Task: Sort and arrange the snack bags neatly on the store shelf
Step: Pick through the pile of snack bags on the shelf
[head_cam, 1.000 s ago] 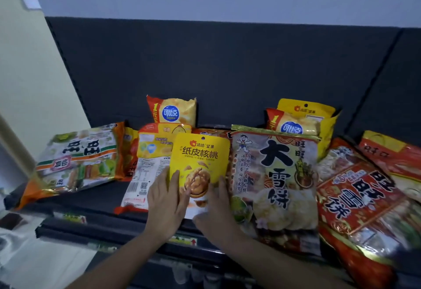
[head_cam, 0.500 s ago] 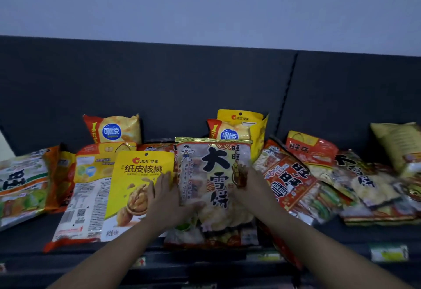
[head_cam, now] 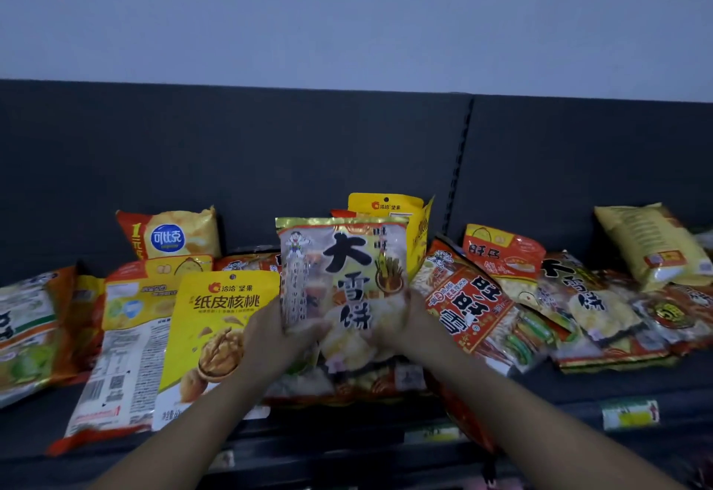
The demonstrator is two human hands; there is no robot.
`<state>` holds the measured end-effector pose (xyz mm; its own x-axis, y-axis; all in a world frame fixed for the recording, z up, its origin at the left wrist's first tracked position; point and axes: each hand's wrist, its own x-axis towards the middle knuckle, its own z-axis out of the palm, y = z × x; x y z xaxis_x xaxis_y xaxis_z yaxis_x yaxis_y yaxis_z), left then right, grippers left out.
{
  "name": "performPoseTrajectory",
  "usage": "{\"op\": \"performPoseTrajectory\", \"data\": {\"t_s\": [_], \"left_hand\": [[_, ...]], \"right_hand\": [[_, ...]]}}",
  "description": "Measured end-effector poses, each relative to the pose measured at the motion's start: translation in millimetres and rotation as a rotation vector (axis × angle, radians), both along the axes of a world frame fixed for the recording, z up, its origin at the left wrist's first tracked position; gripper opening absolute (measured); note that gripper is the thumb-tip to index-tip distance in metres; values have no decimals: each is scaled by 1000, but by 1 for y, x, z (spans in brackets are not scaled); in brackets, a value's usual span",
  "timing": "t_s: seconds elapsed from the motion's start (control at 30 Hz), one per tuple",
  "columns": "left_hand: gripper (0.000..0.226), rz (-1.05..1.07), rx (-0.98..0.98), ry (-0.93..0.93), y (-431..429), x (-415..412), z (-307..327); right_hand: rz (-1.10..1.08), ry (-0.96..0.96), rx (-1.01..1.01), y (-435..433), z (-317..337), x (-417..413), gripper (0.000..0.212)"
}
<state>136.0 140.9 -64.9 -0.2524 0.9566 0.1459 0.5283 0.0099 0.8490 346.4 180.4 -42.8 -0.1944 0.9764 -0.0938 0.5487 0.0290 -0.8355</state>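
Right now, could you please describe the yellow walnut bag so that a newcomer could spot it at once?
On the dark shelf, find the big rice-cracker bag held at the middle by the left hand and right hand. The yellow walnut bag lies just left of it. Only it shows a cracked walnut on a plain yellow front.

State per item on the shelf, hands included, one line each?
Big cracker bag: held upright, front facing out.
Left hand: grips its left edge.
Right hand: grips its right edge.
Walnut bag: lying face up.
Chip bag: standing against the back panel.
Red cracker bag: lying askew, face up.
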Motion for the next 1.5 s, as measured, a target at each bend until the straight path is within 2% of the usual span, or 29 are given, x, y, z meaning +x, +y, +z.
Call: {"op": "performPoseTrajectory", "data": {"t_s": [0.07,0.1,0.23,0.37,0.43,0.5,0.57,0.67,0.73,0.8,0.87,0.9,1.03,1.17,1.5], "left_hand": [[53,-92,-3,-244,1,5,11],[57,-122,9,-299,4,8,17],[62,-221,94,-301,19,32,39],[65,-335,93,-244,39,78,59],[62,-382,105,-232,52,110,65],[58,-434,130,-213,64,148,69],[64,-499,125,-210,73,192,72],[70,-588,94,-223,84,265,74],[69,-651,80,-254,91,320,72],[82,-706,53,-285,95,376,72],[99,-751,11,-323,102,431,73],[100,-774,-14,-335,105,459,75],[83,-860,-58,-319,109,563,83],[78,-927,-76,-277,125,643,89],[54,-955,3,-101,231,782,112]], "right_hand": [[-3,68,15,-2,20,6,93],[-9,87,21,-1,29,10,87],[-22,149,54,1,61,39,58],[-142,256,22,0,76,86,34],[-220,265,15,-3,81,115,47],[-285,249,20,-7,84,153,50],[-364,238,26,-13,86,197,51],[-461,227,35,-24,88,266,69],[-511,267,41,-30,90,314,61],[-575,255,47,-36,90,363,46],[-668,244,74,-42,91,412,55],[-713,246,85,-45,90,437,60],[-851,270,114,-59,90,522,54],[-935,244,159,-55,93,592,57],[-971,271,190,42,94,722,51]]}}
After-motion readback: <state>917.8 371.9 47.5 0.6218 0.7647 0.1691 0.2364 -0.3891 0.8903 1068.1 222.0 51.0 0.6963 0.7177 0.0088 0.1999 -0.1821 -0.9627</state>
